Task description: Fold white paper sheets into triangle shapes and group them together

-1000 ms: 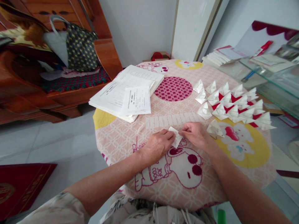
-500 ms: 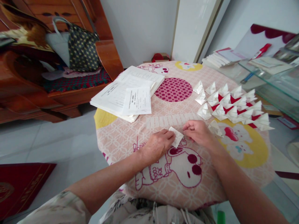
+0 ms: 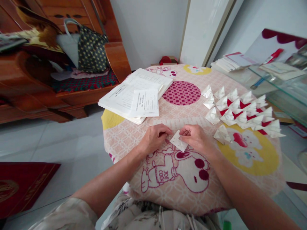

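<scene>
A small folded white paper square [image 3: 177, 140] lies on the patterned tablecloth [image 3: 134, 143] in front of me. My right hand [image 3: 194, 137] is closed on its right side, with thumb and fingers over the paper. Just left of the square is my left hand [image 3: 155, 137], its fingers curled together. They seem to hold nothing and to be slightly apart from the paper's edge. To the right of my right hand sits a single folded paper piece [image 3: 222, 134]. Beyond it stand rows of similar pointed paper pieces [image 3: 247, 110], some showing red between them.
A stack of printed sheets [image 3: 129, 92] lies at the back left of the round table. On the right, a glass shelf [image 3: 275, 84] borders the table, with a red marker [image 3: 274, 56] behind. A wooden bench [image 3: 117, 60] holding a dark patterned bag [image 3: 92, 49] stands at the left.
My left hand has come off the paper square and moved slightly left and away from me. My right hand has moved left onto the square. The view has shifted slightly.
</scene>
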